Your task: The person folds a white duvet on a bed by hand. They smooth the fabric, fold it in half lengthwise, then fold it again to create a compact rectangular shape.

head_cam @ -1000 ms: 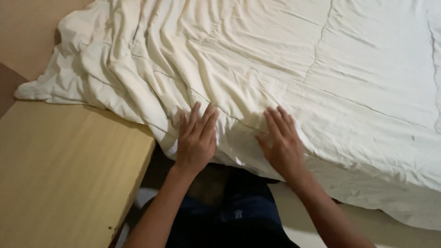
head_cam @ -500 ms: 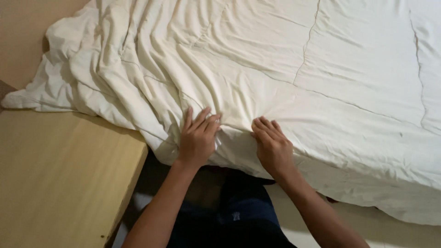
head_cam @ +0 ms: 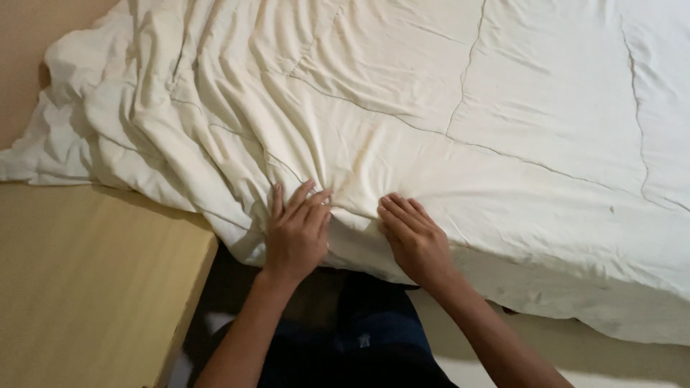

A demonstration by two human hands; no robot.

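Note:
A cream-white quilted blanket (head_cam: pixel 445 122) covers the bed and is bunched into long folds on its left side. My left hand (head_cam: pixel 296 231) lies palm down on the blanket near its front edge, fingers slightly spread and pressing a ridge of cloth. My right hand (head_cam: pixel 415 240) lies flat a short way to the right, fingers together and pointing up-left toward the same ridge. The two hands are close, with a small pinched fold between them. Neither hand holds anything.
A light wooden bedside table (head_cam: pixel 86 287) stands at the lower left, and the blanket's rumpled corner (head_cam: pixel 65 136) spills onto its far edge. My dark trousers (head_cam: pixel 359 338) show below the bed edge. A beige wall (head_cam: pixel 29 43) is at upper left.
Both hands have slid closer together along the blanket's front edge, gathering a small fold between them. The spread fingers have drawn in, and the view has shifted slightly.

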